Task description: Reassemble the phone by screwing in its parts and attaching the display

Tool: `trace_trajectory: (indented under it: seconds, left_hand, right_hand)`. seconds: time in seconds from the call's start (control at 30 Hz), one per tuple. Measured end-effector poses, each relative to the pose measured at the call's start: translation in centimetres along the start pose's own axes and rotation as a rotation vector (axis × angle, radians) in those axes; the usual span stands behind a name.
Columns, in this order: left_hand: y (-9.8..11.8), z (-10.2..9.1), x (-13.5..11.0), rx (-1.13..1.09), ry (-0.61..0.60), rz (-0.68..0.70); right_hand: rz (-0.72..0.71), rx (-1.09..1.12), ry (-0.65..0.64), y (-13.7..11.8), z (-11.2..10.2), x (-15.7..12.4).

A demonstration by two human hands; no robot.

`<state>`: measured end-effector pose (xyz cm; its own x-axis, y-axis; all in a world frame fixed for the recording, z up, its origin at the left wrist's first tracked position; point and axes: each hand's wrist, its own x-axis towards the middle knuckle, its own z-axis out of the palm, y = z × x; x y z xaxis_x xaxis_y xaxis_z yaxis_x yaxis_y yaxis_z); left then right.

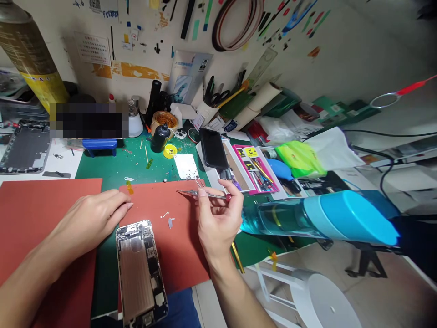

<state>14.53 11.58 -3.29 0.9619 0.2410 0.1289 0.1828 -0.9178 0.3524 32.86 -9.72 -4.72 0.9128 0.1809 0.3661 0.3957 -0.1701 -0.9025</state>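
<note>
My right hand (220, 216) is closed around a slim precision screwdriver (187, 193) with a red end, its tip pointing left over the red-brown mat (184, 255). Thin metal prongs, like tweezers, also stick up from that hand. My left hand (102, 210) rests on the left side of the work surface with loosely bent fingers, and I see nothing in it. Between the hands, nearer to me, lies an opened phone housing (136, 278) with its inner parts bare. Beyond it on the mat are a small grey metal plate (170, 222) and a tiny light bracket (165, 214).
A blue water bottle (321, 216) lies to the right of my right hand. Behind the mat are a white square (186, 166), a dark bottle (160, 138) and a black phone (213, 149) on parts trays (256, 168). Another phone housing (25, 148) lies far left.
</note>
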Motion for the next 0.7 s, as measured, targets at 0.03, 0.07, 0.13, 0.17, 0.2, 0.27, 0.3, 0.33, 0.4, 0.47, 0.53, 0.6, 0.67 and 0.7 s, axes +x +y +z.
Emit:
trace_trajectory:
  seconds: [0.03, 0.07, 0.13, 0.17, 0.2, 0.27, 0.3, 0.33, 0.4, 0.47, 0.53, 0.6, 0.67, 0.7]
  left_hand:
    - [0.07, 0.00, 0.04, 0.004, 0.000, 0.002]
    - [0.12, -0.01, 0.10, 0.008, -0.001, 0.005]
    - [0.19, -0.09, 0.20, 0.015, -0.002, 0.012]
    - [0.20, -0.13, 0.23, 0.018, -0.006, 0.014]
    - [0.19, -0.17, 0.24, 0.021, -0.008, 0.013]
    - [0.16, -0.19, 0.22, 0.028, -0.009, 0.006]
    - [0.14, -0.17, 0.18, 0.030, -0.006, 0.003]
    - [0.12, -0.14, 0.14, 0.030, -0.004, 0.002]
    - [0.09, -0.07, 0.07, 0.026, -0.001, 0.004]
    - [0.07, -0.03, 0.04, 0.014, 0.000, 0.008]
    - [0.09, -0.04, 0.06, -0.001, -0.005, 0.008]
    - [0.21, -0.12, 0.12, -0.011, -0.014, -0.005]
    - [0.43, -0.26, 0.20, -0.021, -0.028, -0.027]
    - [0.57, -0.35, 0.24, -0.028, -0.037, -0.038]
  right_hand:
    - [0.000, 0.026, -0.035, -0.01, 0.00, -0.11]
    - [-0.001, 0.054, -0.078, -0.02, 0.02, -0.24]
    - [-0.005, 0.089, -0.166, -0.02, 0.08, -0.53]
    - [-0.012, 0.089, -0.200, -0.02, 0.12, -0.66]
    - [-0.024, 0.082, -0.223, -0.02, 0.16, -0.76]
    - [-0.044, 0.058, -0.236, -0.02, 0.23, -0.84]
    - [-0.053, 0.043, -0.217, -0.02, 0.25, -0.82]
    - [-0.061, 0.026, -0.179, -0.03, 0.27, -0.76]
    - [-0.074, -0.014, -0.065, -0.04, 0.26, -0.57]
    - [-0.082, -0.054, 0.029, -0.02, 0.22, -0.35]
    - [-0.083, -0.079, 0.056, 0.03, 0.17, -0.20]
    - [-0.077, -0.092, 0.045, 0.08, 0.13, -0.15]
    - [-0.060, -0.096, 0.037, 0.08, 0.11, -0.20]
    - [-0.052, -0.098, 0.039, 0.05, 0.11, -0.24]
